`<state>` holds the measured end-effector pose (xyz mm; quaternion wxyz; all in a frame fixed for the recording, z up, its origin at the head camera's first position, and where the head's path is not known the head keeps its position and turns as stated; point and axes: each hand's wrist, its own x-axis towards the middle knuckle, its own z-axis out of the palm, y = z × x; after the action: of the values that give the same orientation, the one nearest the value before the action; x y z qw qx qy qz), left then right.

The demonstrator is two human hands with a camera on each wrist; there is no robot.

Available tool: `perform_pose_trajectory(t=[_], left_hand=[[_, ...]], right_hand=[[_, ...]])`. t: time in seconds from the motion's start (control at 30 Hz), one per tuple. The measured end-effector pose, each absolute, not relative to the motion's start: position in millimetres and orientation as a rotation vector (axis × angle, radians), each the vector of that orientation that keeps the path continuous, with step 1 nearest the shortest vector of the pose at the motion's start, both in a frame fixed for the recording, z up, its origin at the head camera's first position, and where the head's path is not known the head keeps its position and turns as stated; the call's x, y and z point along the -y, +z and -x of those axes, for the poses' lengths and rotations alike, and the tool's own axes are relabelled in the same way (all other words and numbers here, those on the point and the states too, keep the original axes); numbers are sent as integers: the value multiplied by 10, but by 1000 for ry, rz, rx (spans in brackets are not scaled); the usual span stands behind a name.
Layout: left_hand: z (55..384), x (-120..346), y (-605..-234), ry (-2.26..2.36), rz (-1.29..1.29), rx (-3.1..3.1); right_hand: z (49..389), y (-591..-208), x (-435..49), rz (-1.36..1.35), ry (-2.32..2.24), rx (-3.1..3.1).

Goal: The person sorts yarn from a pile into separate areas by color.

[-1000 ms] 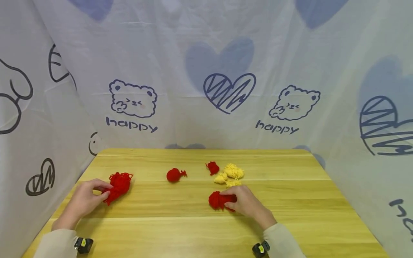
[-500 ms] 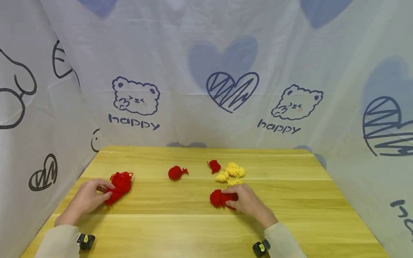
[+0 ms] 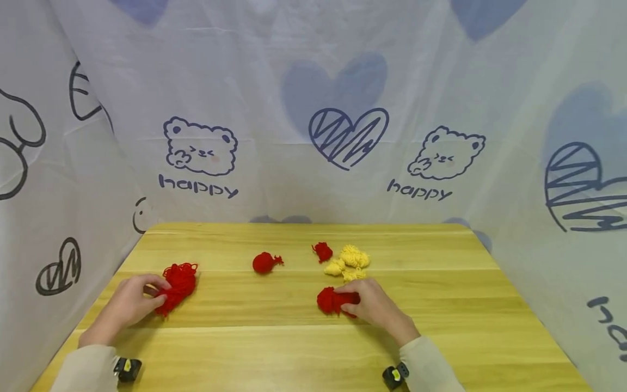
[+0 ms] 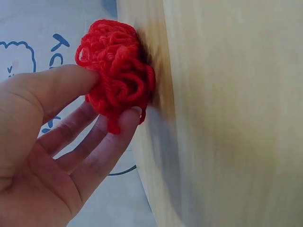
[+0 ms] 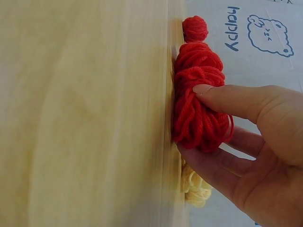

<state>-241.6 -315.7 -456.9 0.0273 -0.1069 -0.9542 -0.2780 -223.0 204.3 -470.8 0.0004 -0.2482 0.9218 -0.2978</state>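
Observation:
At the left of the table, my left hand [image 3: 134,302] pinches the near end of a loose, loopy bundle of red yarn [image 3: 180,286]. In the left wrist view, thumb and fingers sit on either side of that red bundle [image 4: 113,61], with short strands hanging down. Right of centre, my right hand [image 3: 374,305] grips a second bundle of red yarn [image 3: 329,301] between thumb and fingers. The right wrist view shows this bundle [image 5: 199,104] as a wound skein with a band of strands across its middle, low against the table. Its far side is hidden by the fingers.
A round red yarn ball [image 3: 264,263] with a short tail lies at mid-table. Beyond the right hand are a small red yarn piece [image 3: 323,251] and several yellow yarn bundles [image 3: 354,256]. A printed white cloth [image 3: 274,163] surrounds the wooden table [image 3: 245,354].
The head view shifts slightly. Both hands keep their hold on the red yarn bundles; the left bundle has moved a little toward the near edge.

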Motion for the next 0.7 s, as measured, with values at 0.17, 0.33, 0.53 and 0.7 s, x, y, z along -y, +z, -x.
perform_pose_trajectory(t=[0.17, 0.33, 0.53, 0.7], left_hand=[[2407, 3170, -4597, -851, 331, 2932], [2406, 3160, -4607, -857, 329, 2924], [2391, 3161, -4592, -876, 302, 2939], [2377, 3169, -4567, -886, 280, 2918]], right_hand=[[2230, -4711, -2025, 783, -924, -2900], [2226, -4703, -2032, 782, -915, -2908], [2226, -4704, -2039, 772, -917, -2898], [2229, -4702, -2025, 770, -926, -2913]])
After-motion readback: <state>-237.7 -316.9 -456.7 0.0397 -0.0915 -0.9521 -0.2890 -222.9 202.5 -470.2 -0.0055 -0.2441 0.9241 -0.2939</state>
